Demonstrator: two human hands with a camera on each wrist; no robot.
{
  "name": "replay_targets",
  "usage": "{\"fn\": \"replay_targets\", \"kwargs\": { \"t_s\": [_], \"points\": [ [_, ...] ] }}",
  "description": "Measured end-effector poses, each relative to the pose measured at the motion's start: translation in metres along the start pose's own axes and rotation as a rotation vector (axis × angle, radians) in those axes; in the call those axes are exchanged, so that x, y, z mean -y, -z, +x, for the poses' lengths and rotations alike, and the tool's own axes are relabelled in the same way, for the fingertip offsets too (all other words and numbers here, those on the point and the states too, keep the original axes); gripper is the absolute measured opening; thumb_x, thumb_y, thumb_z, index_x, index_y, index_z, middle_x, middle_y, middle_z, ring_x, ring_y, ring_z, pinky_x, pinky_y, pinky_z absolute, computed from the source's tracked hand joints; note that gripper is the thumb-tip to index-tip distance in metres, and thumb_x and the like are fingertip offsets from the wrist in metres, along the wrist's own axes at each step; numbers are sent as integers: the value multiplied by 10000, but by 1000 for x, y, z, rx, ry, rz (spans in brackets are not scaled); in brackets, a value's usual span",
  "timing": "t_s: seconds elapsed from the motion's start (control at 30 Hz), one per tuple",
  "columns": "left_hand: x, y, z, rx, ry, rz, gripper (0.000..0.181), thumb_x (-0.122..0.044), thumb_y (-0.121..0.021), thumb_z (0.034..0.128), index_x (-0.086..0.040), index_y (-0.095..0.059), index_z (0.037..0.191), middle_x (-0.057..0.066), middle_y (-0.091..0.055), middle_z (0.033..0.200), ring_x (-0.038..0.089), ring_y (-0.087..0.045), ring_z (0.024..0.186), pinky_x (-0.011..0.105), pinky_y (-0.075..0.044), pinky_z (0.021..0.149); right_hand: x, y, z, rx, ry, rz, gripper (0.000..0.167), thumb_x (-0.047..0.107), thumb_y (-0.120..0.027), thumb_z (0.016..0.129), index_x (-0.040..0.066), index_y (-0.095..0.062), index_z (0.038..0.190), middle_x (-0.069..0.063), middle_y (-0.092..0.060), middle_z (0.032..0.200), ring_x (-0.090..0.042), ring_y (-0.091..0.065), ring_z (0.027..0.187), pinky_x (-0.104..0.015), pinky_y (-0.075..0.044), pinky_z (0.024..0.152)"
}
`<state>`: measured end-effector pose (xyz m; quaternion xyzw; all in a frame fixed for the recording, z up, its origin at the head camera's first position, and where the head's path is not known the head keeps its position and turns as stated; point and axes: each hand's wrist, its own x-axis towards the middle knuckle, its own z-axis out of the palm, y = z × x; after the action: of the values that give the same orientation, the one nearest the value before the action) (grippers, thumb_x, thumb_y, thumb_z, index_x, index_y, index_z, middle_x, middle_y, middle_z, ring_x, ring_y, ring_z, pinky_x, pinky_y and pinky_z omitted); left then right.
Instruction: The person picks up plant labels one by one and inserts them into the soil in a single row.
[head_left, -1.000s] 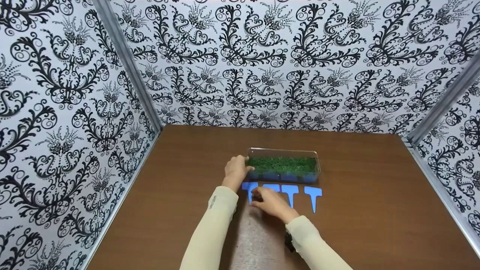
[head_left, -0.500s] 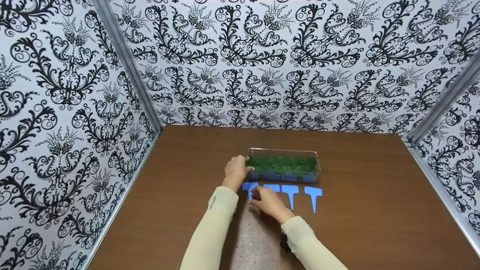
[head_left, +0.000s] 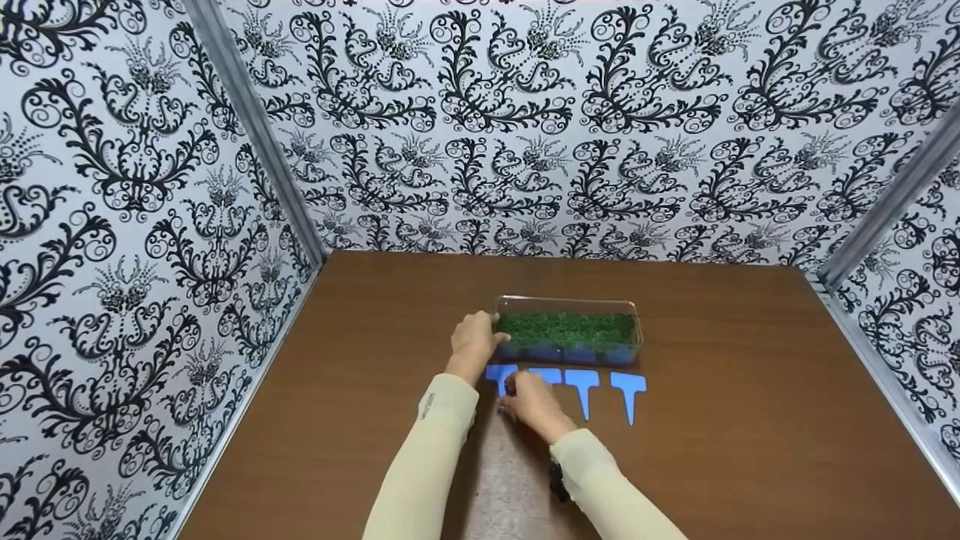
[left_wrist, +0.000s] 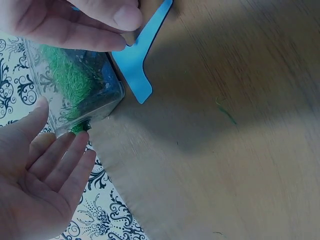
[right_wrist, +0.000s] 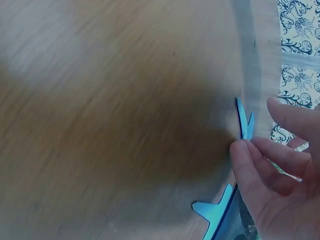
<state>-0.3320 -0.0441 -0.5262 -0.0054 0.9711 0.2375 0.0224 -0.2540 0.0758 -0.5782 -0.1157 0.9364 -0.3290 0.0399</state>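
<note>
A clear rectangular container (head_left: 640, 336) holds green grass-like strands above blue parts. Its left end is touched by my left hand (head_left: 472, 343), whose fingers are extended in the left wrist view. Several blue T-shaped tags lie in a row along the container's front. Over the leftmost tag (head_left: 496, 371) is my right hand (head_left: 534, 401); its fingertips touch this tag (left_wrist: 135, 65) in the left wrist view, with fingers fairly straight. That hand partly covers the second tag (head_left: 551, 375). The third tag (head_left: 582, 381) and fourth tag (head_left: 628, 385) are fully visible, heads toward the container.
The brown wooden table (head_left: 735, 420) stands inside patterned white-and-black walls (head_left: 525, 135) with grey metal corner strips. A small green strand (left_wrist: 227, 115) lies on the table in the left wrist view.
My right hand and forearm have shifted slightly left, with the wrist turning, uncovering more of the third tag's stem. My left hand stays at the container.
</note>
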Motion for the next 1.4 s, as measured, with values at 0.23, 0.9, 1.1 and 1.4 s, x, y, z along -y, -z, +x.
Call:
{"fn": "replay_targets", "kwargs": {
  "t_s": [0.23, 0.9, 1.1, 1.4],
  "points": [
    [0, -2, 0, -8, 15, -1, 466, -356, -765, 869, -230, -678, 1308, 20, -683, 1310, 315, -692, 1097, 443, -577, 887, 5, -4, 5, -51, -67, -45, 225, 57, -762, 809, 68, -627, 629, 8, -556, 579, -135, -479, 533, -282, -368, 485],
    [1, -2, -2, -9, -14, -5, 481, -357, -764, 870, -211, -672, 1320, 25, -683, 1311, 309, -683, 1125, 450, -565, 919, 18, -16, 16, -168, -217, -219, 191, 177, -849, 779, 27, -756, 853, -176, -749, 855, -325, -701, 646, -421, -552, 502],
    [0, -3, 0, -12, -16, -5, 498, -366, -764, 864, -211, -665, 1327, 16, -680, 1315, 308, -689, 1111, 440, -573, 899, 20, -18, 19, -186, -197, -282, 191, 157, -868, 748, 27, -751, 825, -193, -749, 871, -361, -711, 686, -454, -568, 525],
    [1, -4, 1, -6, 4, 13, 509, -372, -749, 870, -227, -647, 1347, 9, -670, 1330, 286, -700, 1079, 415, -584, 870, 21, -18, 20, -189, -188, -337, 94, 90, -775, 817, 7, -730, 820, -208, -733, 859, -382, -711, 714, -463, -575, 534]
  ]
}}
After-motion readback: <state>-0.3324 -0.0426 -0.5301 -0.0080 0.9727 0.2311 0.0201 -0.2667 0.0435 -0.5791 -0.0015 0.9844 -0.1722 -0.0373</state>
